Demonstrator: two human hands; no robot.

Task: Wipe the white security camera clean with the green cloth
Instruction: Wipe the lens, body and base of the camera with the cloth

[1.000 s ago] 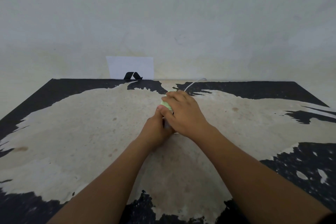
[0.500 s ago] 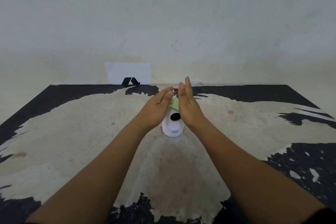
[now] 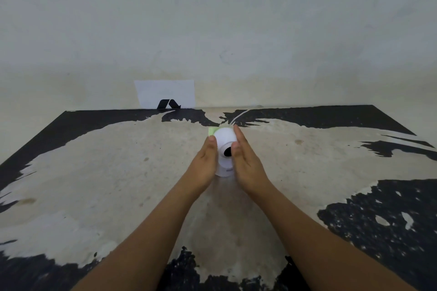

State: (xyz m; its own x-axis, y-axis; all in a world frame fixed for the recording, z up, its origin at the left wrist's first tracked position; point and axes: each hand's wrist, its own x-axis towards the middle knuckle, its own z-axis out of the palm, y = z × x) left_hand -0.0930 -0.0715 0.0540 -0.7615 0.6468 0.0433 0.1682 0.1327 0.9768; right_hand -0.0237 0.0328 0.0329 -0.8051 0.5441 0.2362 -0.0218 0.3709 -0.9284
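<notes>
The white security camera (image 3: 224, 142) stands upright in the middle of the table, its round head and black lens facing me. My left hand (image 3: 205, 163) lies against the camera's left side, pressing the green cloth (image 3: 211, 131) to it. Only a small corner of the cloth shows past my fingertips, at the head's upper left. My right hand (image 3: 246, 160) rests flat against the camera's right side with its fingers straight, so the camera is held between both palms. The base is partly hidden by my hands.
A thin white cable (image 3: 238, 116) runs from behind the camera to the table's back edge. A white sheet with a black logo (image 3: 165, 93) leans on the wall. The table (image 3: 94, 172) has a worn black-and-beige top.
My hands have come down from above the camera's head to its two sides. The cloth, held between my fingertips before, now sits under my left hand.
</notes>
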